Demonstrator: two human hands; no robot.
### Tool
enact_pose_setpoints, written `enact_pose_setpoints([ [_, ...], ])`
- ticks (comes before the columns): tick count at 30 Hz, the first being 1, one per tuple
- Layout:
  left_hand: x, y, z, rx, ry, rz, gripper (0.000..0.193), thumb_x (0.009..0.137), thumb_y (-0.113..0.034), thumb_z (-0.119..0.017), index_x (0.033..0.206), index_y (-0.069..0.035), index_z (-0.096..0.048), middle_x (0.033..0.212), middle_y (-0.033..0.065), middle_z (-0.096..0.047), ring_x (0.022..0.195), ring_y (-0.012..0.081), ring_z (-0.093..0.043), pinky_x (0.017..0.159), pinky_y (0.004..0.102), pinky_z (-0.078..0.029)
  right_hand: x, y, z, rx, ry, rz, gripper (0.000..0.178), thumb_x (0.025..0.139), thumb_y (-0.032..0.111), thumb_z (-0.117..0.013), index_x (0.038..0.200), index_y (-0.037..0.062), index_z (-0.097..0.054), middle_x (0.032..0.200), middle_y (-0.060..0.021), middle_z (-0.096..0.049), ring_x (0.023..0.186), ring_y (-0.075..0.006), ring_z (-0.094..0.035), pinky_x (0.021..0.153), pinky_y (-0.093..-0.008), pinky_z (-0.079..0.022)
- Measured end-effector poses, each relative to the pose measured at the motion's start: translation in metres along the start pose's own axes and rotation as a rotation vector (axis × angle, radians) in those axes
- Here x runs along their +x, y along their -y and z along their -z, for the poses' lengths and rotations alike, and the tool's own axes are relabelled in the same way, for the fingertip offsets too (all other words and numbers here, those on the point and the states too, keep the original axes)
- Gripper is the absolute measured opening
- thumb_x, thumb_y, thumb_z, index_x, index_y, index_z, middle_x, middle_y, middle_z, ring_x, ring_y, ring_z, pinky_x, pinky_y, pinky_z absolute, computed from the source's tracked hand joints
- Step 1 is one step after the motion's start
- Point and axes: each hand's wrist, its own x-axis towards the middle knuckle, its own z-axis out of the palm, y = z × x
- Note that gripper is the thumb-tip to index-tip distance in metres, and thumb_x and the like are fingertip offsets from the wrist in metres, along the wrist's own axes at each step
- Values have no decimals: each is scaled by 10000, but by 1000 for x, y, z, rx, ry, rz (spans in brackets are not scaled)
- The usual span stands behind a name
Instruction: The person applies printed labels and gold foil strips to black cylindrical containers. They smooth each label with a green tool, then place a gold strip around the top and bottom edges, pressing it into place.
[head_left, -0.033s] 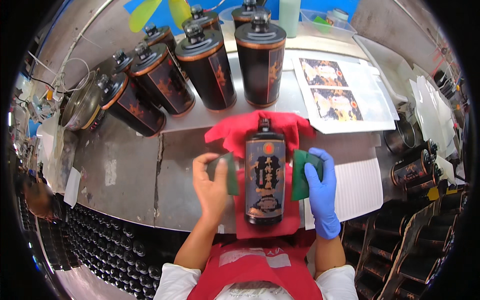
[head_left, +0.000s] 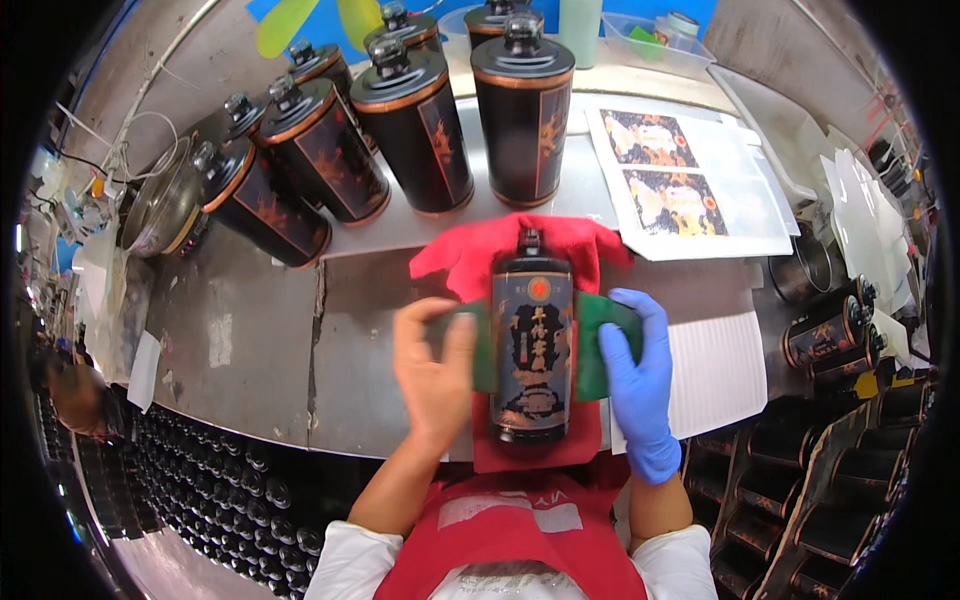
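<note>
A black bottle (head_left: 533, 345) with a dark label bearing gold marks and a red dot lies on a red cloth (head_left: 452, 262) in front of me, its neck pointing away. My bare left hand (head_left: 432, 365), a little blurred, grips a flat green pad (head_left: 482, 350) at the bottle's left side. On the other side my right hand (head_left: 640, 375), in a blue glove, pinches a second green pad (head_left: 590, 350) between thumb and fingers. Both pads reach the bottle's edges; whether they press on it I cannot tell.
Several black bottles (head_left: 420, 140) with copper-coloured rims stand at the back. Printed label sheets (head_left: 655, 175) lie at the back right, above a white ribbed sheet (head_left: 715, 350). Many dark bottles (head_left: 240, 490) fill the space below the table's left front edge, and more (head_left: 830, 335) sit at right.
Both hands have brought their green pads inward, from beside the bottle to its left and right edges. The bottle stays on the red cloth.
</note>
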Motion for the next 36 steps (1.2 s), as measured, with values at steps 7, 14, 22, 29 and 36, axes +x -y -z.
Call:
enact_pose_setpoints([
  [7, -20, 3, -4, -70, 71, 17, 169, 887, -119, -612, 987, -13, -528, 912, 23, -520, 853, 92, -484, 778, 231, -410, -13, -20, -9, 104, 22, -31, 291, 904, 109, -554, 1181, 43, -494, 1037, -83, -583, 926, -147, -561, 815, -290, -470],
  [14, -30, 49, 7, 22, 106, 90, 154, 862, -107, -618, 966, -17, -548, 929, 40, -529, 881, 124, -487, 813, 256, -404, -10, -71, 6, 77, 46, -150, 310, 885, 83, -569, 1185, 42, -501, 1062, -73, -576, 971, -139, -547, 861, -271, -452],
  [22, -43, -33, 1, 82, 104, -111, 223, 867, -132, -642, 1025, -12, -538, 928, 121, -567, 868, 199, -547, 794, 297, -438, -29, 30, -32, -353, -48, 295, 279, 899, 119, -535, 1170, 66, -494, 971, -210, -627, 869, -372, -636, 737, -399, -500],
  [29, -48, 28, 8, -116, 50, 97, 209, 897, -132, -593, 1031, 5, -511, 982, 60, -517, 947, 142, -480, 884, 274, -382, -34, -37, -1, 208, -67, -65, 301, 901, 84, -563, 1189, 42, -489, 1117, -70, -539, 997, -130, -521, 870, -265, -445],
  [36, -51, 52, 5, -111, 24, 178, 196, 889, -130, -598, 1015, 4, -529, 987, 68, -529, 974, 161, -483, 905, 286, -371, -23, -69, -3, 226, -51, -64, 321, 892, 67, -577, 1197, 38, -481, 1100, -53, -533, 994, -118, -507, 884, -256, -431],
])
